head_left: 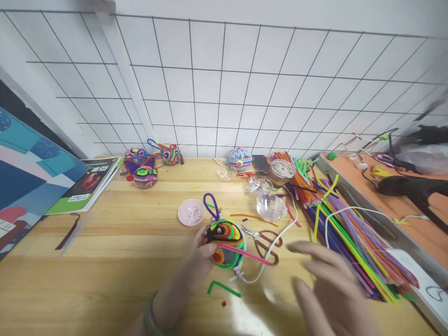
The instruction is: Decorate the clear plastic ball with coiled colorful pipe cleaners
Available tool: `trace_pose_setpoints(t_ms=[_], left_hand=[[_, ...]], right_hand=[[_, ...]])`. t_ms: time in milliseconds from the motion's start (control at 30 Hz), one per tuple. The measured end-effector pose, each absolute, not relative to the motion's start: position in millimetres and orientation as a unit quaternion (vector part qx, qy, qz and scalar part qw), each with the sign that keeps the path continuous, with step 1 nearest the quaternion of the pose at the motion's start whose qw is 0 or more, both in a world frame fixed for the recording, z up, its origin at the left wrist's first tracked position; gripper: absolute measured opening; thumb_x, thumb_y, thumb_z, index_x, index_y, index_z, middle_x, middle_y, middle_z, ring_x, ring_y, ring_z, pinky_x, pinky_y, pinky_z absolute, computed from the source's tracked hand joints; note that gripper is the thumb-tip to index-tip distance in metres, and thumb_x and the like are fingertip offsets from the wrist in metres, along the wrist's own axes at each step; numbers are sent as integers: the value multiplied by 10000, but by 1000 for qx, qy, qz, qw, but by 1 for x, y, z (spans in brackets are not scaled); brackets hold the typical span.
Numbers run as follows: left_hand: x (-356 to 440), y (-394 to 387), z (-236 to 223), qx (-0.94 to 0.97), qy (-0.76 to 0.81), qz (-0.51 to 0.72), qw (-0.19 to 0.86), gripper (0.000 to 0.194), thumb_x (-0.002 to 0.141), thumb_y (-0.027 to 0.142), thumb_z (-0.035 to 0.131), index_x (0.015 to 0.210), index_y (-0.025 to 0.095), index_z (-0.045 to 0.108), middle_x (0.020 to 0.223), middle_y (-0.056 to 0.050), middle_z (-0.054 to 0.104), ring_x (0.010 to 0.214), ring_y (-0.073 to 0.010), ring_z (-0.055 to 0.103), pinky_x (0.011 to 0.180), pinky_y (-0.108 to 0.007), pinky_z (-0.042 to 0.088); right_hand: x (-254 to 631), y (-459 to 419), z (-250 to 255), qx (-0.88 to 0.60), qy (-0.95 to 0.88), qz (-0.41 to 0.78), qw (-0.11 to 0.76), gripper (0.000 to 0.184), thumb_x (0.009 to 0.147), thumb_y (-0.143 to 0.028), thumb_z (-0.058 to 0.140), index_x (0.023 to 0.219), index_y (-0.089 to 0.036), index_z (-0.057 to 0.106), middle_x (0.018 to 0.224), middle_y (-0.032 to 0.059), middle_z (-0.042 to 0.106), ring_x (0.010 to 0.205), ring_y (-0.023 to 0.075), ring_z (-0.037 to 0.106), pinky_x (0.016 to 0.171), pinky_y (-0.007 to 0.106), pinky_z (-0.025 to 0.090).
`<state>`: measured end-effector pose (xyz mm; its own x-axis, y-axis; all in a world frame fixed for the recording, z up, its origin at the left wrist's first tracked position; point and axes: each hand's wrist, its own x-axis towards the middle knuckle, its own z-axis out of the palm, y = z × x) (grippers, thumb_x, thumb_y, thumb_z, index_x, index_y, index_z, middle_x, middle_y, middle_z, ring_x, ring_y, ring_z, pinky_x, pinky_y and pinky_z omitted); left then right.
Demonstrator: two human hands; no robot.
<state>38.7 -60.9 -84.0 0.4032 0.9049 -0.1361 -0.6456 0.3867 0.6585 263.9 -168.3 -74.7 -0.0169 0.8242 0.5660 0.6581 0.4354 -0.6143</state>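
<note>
My left hand (199,256) is closed around a round ornament (229,233) wrapped in coiled pipe cleaners of several colours. A purple loop (211,205) rises from its top. From the ornament's front a pink pipe cleaner (252,255) sticks out to the right, across the red-handled scissors (266,242) behind it. My right hand (329,284) is apart from the ornament at the lower right, blurred, its fingers spread and nothing visible in them. A bent green pipe cleaner piece (224,288) and a small red scrap (224,304) lie just below the ornament.
A pink dish (191,213) of small beads stands behind my left hand. Clear plastic half-shells (270,206) lie at the back. Right of them spreads a bundle of pipe cleaners (353,242); a white cord (296,214) crosses the table. Finished ornaments (145,176) and magazines (87,186) are at left.
</note>
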Motion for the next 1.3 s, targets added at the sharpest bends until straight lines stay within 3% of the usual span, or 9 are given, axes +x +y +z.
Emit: trace_pose_setpoints(t_ms=[67,200,300,500,1067,1300], left_hand=[[41,-63,-84,265,268,501,779,504,592,231,792,1073,185,651,1005,-84,722,915,-261,667,835,-370,508],[42,-67,-87,282,288,520,754,548,593,194,790,1121,199,644,1048,-80,717,965,-270,658,860,-370,510],[40,-67,-89,297,279,514,755,563,605,182,785,1148,212,638,1074,-78,714,1001,-283,652,879,-381,509],[38,-67,-92,312,276,502,758,587,635,168,768,1197,226,608,1126,-78,700,1056,-293,637,912,-386,500],[41,-67,-93,322,229,488,779,559,657,195,770,1191,236,611,1101,-58,704,1042,-266,649,901,-350,508],[41,-70,-89,313,213,451,808,579,678,224,751,1233,221,584,1137,-90,681,1021,-268,649,881,-361,505]], right_hand=[[246,-137,-50,-513,-723,142,441,268,901,-179,567,1157,-259,562,1212,129,557,1159,276,534,877,398,503],[223,-115,-28,-450,-765,142,439,199,874,-108,587,1021,-241,569,907,68,644,880,219,621,739,337,513],[219,-116,-26,-450,-766,147,434,137,872,-103,587,929,-228,588,777,42,649,715,191,612,634,312,494],[213,-110,-29,-482,-727,214,441,132,887,-170,574,768,-202,622,633,13,586,578,149,560,526,252,442],[211,-108,-38,-527,-646,319,451,143,851,-228,624,713,-194,633,653,-9,617,607,123,570,575,209,448],[210,-108,-38,-537,-600,377,458,174,820,-272,636,667,-192,614,606,-26,548,550,108,510,508,183,440]])
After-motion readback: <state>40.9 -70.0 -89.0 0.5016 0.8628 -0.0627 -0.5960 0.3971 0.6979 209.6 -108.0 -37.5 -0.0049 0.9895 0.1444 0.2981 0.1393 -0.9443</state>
